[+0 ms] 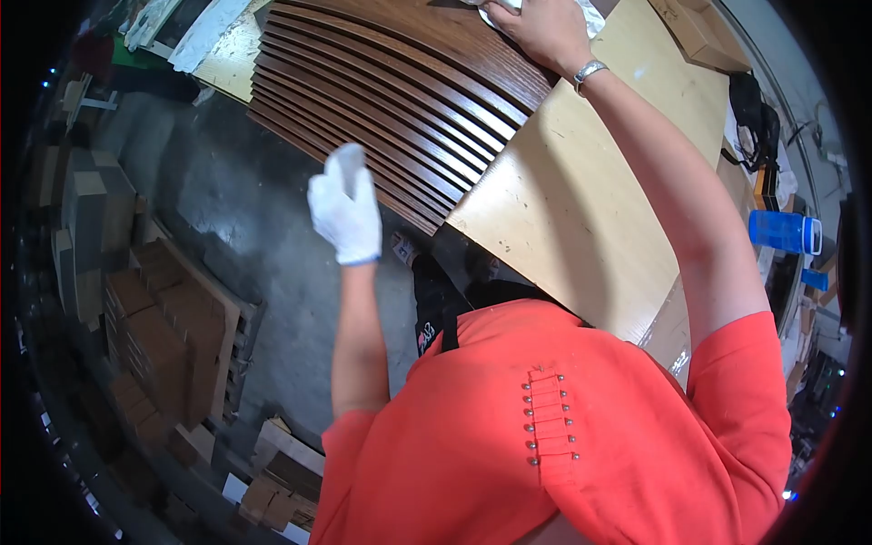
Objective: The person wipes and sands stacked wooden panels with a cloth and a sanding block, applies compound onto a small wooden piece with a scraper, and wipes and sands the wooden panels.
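Stacked brown wooden boards [386,98] rest on a counter [554,227], stepped edges facing free concrete floor [272,272]. The 2 hands lie well apart: the gloved left hand [347,207], released, beside the boards' near edge; the right hand [547,32] at a white cloth [590,18], its grip seemingly indeterminable at the frame's border. Left: cartons [159,331].

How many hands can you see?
2: the left hand, white-gloved, near the brown slats; the right hand at the top edge, partly cut off. No others show.
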`<state>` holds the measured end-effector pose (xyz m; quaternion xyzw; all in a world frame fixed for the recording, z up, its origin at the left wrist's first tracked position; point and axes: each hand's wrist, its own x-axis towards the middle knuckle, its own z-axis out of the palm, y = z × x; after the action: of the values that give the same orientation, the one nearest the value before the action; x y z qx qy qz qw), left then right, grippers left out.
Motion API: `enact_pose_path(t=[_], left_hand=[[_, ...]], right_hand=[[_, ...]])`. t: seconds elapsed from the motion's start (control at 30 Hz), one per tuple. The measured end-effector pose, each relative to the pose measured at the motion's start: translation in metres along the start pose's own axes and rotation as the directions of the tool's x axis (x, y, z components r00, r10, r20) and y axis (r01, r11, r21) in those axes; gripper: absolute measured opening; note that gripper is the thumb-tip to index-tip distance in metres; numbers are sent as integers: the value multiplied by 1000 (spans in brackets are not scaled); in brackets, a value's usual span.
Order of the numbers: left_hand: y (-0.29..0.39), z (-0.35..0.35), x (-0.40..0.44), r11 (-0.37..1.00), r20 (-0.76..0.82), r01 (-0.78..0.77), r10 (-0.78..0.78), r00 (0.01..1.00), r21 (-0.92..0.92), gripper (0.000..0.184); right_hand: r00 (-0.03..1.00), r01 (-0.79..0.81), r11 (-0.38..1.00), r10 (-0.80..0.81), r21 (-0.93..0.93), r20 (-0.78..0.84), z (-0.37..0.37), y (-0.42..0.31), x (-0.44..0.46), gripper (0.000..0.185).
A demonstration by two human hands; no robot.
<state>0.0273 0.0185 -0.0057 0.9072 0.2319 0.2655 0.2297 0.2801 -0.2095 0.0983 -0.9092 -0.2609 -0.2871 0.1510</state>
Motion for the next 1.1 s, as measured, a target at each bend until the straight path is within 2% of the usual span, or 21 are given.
enact_pose_path(t=[0.07,0.2,0.27,0.37,0.4,0.47,0.5,0.53,0.6,0.63,0.73,0.77,0.8,0.83,0.87,0.93,0.97,1.0,1.07,1.1], left_hand=[[-12,-2,21,999,-51,12,-10,999,35,37],[5,-7,-21,971,21,-237,237,971,-20,48],[-3,0,-11,990,-4,-139,139,990,-30,47],[-23,1,41,985,-54,11,-1,999,175,38],[-24,-4,50,988,-72,40,-29,997,151,37],[-13,-18,40,996,-36,4,-1,999,92,37],[-12,-17,23,995,-53,-86,88,995,42,41],[-3,-18,4,994,5,-109,109,994,-4,46],[5,-11,-15,988,38,-155,155,987,-3,49],[3,-9,-5,978,-63,-210,211,976,12,41],[-6,-6,28,993,-32,-55,58,998,109,36],[-4,-6,25,992,-45,-60,65,997,112,35],[0,-6,13,996,-18,-71,72,997,61,34],[14,-11,-7,997,27,-26,28,999,-76,33],[22,-15,-29,988,84,-87,98,992,-130,35],[35,-20,-80,970,248,19,43,968,-244,40],[45,-33,-89,902,418,220,-50,907,-370,40],[50,-29,-97,617,508,500,-183,842,-607,42],[60,-53,-70,154,684,734,-278,675,-662,44],[51,-54,-61,26,713,730,-195,674,-683,44]], right_hand=[[998,-34,999,36,-32,42,-2,-1,-2,58],[999,-13,999,15,-35,46,-4,1,2,59],[1000,-9,1000,9,-15,3,-4,1,0,59],[999,-39,998,40,-41,18,-2,-1,-2,59],[999,-40,999,41,-32,22,-3,-2,-2,60],[998,-44,998,45,-33,41,-7,-4,3,60],[997,-49,998,52,-45,65,-9,-5,3,61],[994,-56,997,61,-57,90,-10,-6,3,61],[996,-46,997,50,-54,76,-8,-4,1,61],[994,-57,997,62,-49,95,-7,-2,2,62],[997,-52,998,54,-24,62,-3,-3,-1,61],[999,-42,999,43,-13,29,-2,-4,0,61],[999,-35,999,35,-5,33,-3,-4,2,61],[999,-33,999,33,2,39,-4,-3,2,60],[998,-34,999,34,8,47,-5,-3,0,60],[998,-36,999,36,-12,54,-5,-2,-1,59],[998,-34,999,35,-22,58,-5,-1,-1,59],[997,-48,999,49,-21,61,-4,0,-1,59],[995,-65,998,65,-6,73,-1,0,0,59],[991,-76,997,77,-17,108,-3,-2,2,59]])
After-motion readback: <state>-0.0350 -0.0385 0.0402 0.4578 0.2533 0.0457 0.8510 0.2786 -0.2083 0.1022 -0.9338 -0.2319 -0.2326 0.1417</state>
